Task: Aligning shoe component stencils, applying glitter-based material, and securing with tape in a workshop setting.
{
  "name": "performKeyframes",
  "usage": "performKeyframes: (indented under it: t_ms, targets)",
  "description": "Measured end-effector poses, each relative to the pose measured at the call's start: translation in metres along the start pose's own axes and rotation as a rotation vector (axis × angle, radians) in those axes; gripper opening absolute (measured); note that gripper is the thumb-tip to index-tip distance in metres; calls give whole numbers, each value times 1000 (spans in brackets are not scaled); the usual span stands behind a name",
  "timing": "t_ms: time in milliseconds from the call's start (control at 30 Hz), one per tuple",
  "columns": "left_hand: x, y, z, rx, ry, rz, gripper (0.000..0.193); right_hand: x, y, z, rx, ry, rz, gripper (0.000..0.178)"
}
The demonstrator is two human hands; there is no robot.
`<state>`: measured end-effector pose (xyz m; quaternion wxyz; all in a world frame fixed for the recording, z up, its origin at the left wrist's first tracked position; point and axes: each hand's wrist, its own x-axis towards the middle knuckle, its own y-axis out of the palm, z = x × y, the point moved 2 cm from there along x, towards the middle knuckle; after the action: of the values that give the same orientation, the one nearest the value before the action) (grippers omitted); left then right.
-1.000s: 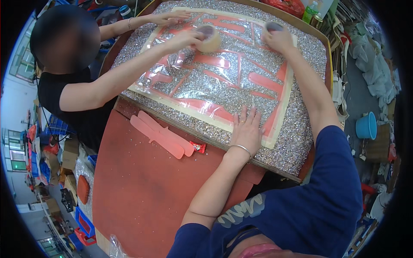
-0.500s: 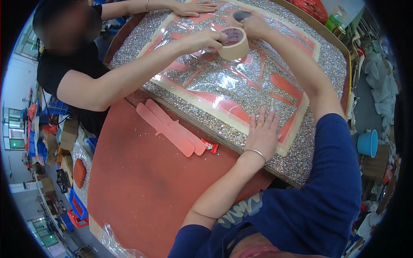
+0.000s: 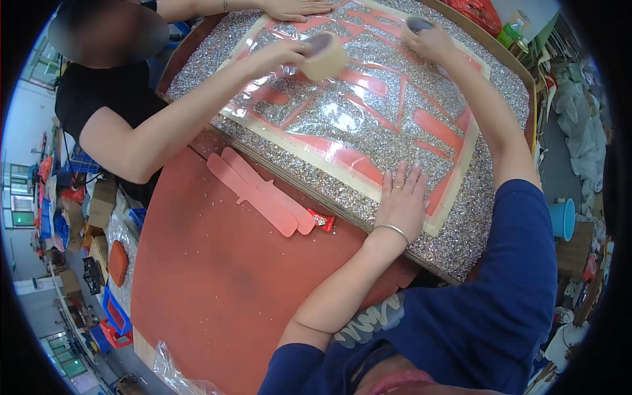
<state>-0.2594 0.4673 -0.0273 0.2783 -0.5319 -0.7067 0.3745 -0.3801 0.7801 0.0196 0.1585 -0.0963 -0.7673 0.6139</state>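
My left hand [image 3: 401,207] lies flat with fingers spread on the near corner of a clear plastic stencil sheet [image 3: 375,141] with pinkish-red shapes and a cream tape border. My right hand [image 3: 434,45] reaches across to its far side, closed on a roll of tape [image 3: 419,25], which rests on or just above the film. The sheet lies over a shallow tray of glittering rhinestones [image 3: 454,253]. Opposite me, a co-worker's hand grips a second, cream tape roll [image 3: 326,58] over the film. The co-worker's other hand [image 3: 296,9] presses flat on the far edge.
Two pink paddle-shaped strips [image 3: 263,201] and a small red wrapped packet [image 3: 321,220] lie on the red table [image 3: 217,289] before the tray's raised edge. Clear plastic [image 3: 174,372] hangs at the table's near left. A blue bucket [image 3: 561,219] stands right.
My right hand has moved right with its tape roll, away from the co-worker's roll. The co-worker's roll has shifted left and tilted. My left hand stays in place.
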Motion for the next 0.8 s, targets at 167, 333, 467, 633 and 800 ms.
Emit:
performKeyframes:
  t_ms: [167,333,467,633,800]
  targets:
    - [1,-3,-2,0,-16,32,52,-68,-25,59,351,-230,-138,43]
    - [2,0,-3,49,-12,8,54,-116,-42,117,298,-438,-70,43]
    - [0,3,-3,65,-4,-41,56,-84,-40,136,263,-443,-300,48]
    - [1,0,-6,81,-39,-36,52,-59,-29,217,337,-535,-392,52]
    - [2,-5,-7,105,-92,72,49,-40,-41,257,288,-367,-221,50]
